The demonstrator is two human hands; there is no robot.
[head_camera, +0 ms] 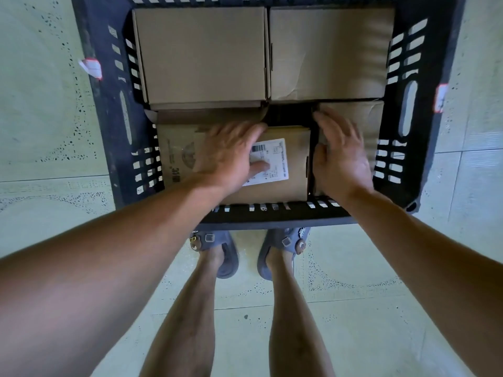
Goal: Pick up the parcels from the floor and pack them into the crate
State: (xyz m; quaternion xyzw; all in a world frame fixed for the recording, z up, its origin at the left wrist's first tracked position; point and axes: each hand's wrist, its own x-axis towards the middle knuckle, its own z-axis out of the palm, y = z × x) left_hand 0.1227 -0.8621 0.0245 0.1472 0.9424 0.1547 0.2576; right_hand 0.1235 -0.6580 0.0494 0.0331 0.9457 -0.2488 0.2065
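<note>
A dark slatted crate (408, 148) stood on the pale green tiled floor (40, 131), filling the frame from nine o'clock round to three, and the person's feet in grey-blue sandals (226, 257) stood just beside its near rim at six o'clock. Two plain cardboard parcels lay side by side along the far wall: the left parcel (201, 53) at eleven o'clock and the right parcel (329, 53) at one o'clock, their edges touching. Nearer, a labelled parcel (288, 183) sat at the crate's centre, with a white shipping label (275, 156) on top. The left hand (231, 156) lay flat and spread on that parcel, palm down, thumb on the label, gripping nothing. A printed box (174, 156) showed under it toward nine o'clock. The right hand (340, 153), blurred, was open with fingers extended, pressed against a narrow parcel (367, 123) standing at three o'clock beside the labelled one; no closed grip showed.
</note>
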